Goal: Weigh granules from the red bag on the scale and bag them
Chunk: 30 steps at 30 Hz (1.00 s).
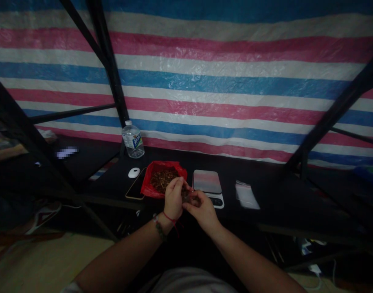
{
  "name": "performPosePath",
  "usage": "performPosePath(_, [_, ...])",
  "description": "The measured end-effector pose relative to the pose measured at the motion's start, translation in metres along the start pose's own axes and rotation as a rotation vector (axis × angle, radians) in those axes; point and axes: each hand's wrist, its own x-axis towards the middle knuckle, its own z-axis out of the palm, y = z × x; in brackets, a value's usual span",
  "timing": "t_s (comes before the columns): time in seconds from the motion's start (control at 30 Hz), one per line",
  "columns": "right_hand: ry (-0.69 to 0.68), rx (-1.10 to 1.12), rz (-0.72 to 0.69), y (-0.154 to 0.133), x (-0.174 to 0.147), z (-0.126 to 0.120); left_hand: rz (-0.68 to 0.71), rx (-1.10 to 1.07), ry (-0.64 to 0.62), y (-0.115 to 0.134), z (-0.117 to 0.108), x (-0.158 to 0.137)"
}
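Note:
My left hand (174, 199) and my right hand (201, 207) meet above the front edge of a black table (266, 191). Together they pinch a small clear bag (187, 194) with dark bits in it; the dim light hides its details. Just behind my left hand lies an open red plastic bag (151, 179) filled with brown dried pieces (163, 179). A small digital scale (207, 183) with a shiny platform sits to the right of the red bag, behind my right hand. My left wrist carries a red string and a bead bracelet.
A phone (136, 190) lies left of the red bag, with a white round object (134, 172) and a water bottle (133, 140) behind it. A stack of clear small bags (246, 196) rests right of the scale. Black metal bars and a striped tarp stand behind.

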Motion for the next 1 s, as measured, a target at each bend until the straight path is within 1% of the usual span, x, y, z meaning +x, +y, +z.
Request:
performPosePath(0.17, [-0.011, 0.002, -0.003, 0.003, 0.002, -0.001, 0.016, 0.023, -0.068, -0.005, -0.005, 0.001])
performPosePath(0.27, [0.002, 0.021, -0.022, 0.006, 0.004, -0.001, 0.015, 0.055, -0.130, -0.008, -0.007, 0.003])
performPosePath(0.33, [0.009, 0.045, -0.021, 0.006, 0.006, -0.002, 0.034, 0.079, -0.150, -0.009, -0.008, 0.003])
performPosePath(0.53, [0.031, 0.038, -0.012, 0.000, 0.005, 0.000, 0.062, 0.054, -0.115, -0.007, -0.008, 0.000])
performPosePath(0.67, [-0.023, 0.088, 0.005, -0.003, 0.004, 0.001, 0.058, 0.103, -0.126, -0.004, -0.008, 0.000])
performPosePath(0.77, [-0.033, 0.122, 0.010, -0.003, 0.004, 0.002, 0.068, 0.116, -0.141, -0.003, -0.007, 0.000])
performPosePath(0.9, [-0.084, 0.117, 0.031, -0.003, 0.006, 0.000, 0.074, 0.120, -0.122, -0.002, -0.008, 0.000])
performPosePath(1.0, [-0.069, 0.103, 0.033, -0.006, 0.007, -0.002, 0.083, 0.112, -0.173, 0.001, -0.011, 0.002])
